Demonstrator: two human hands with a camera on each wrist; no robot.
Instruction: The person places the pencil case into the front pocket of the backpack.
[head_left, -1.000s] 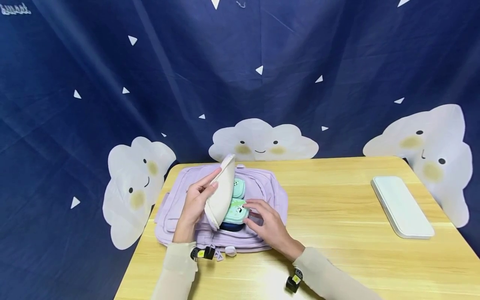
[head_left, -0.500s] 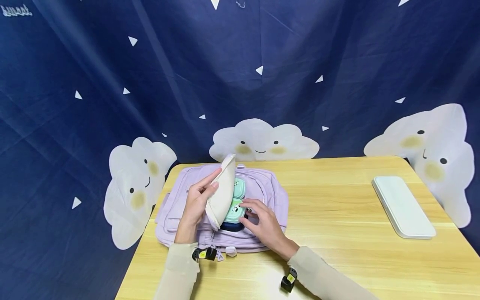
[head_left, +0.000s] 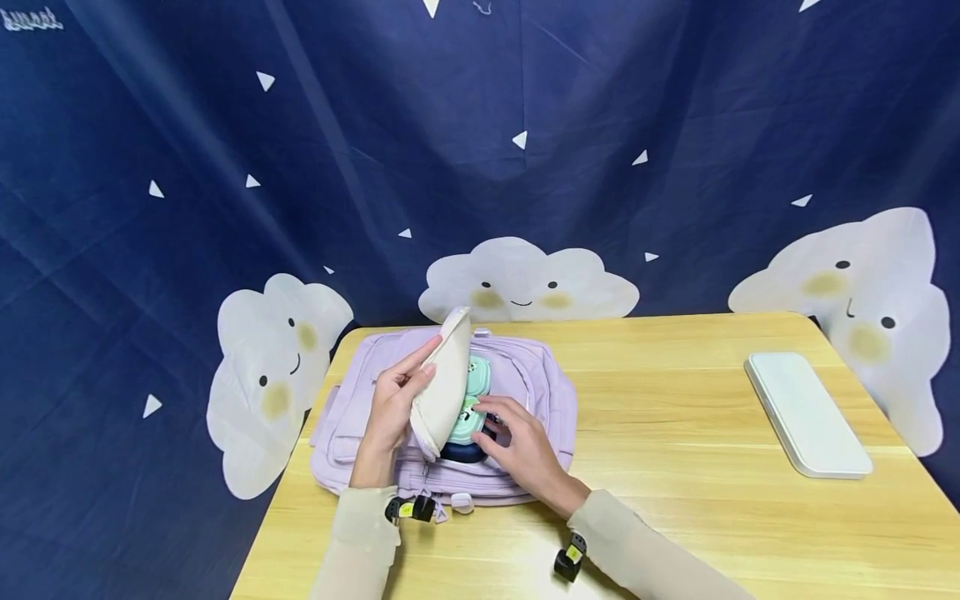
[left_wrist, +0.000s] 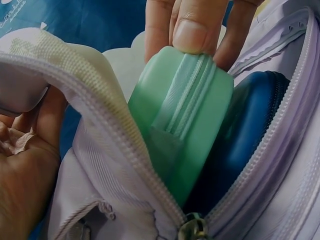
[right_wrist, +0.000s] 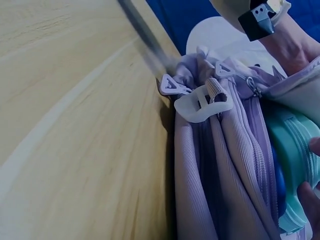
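Note:
A lilac backpack lies on the table with its front pocket unzipped. My left hand grips the pocket's flap, thumb on the cream lining, and holds it raised. With fingers and thumb, my right hand pinches a mint-green zip case bearing a panda print, tilted partly inside the pocket. A smaller mint-green case sits behind it. Beside it in the pocket is a dark blue zip case. The raised flap hides part of the pocket's inside.
A white rounded rectangular box lies on the right of the wooden table. The backpack's white buckle hangs at its near side. Behind the table hangs a navy cloth with cloud prints.
My right hand has moved a little left, and the mint-green case has shifted left with it, further under the flap. My left hand keeps holding the flap in place.

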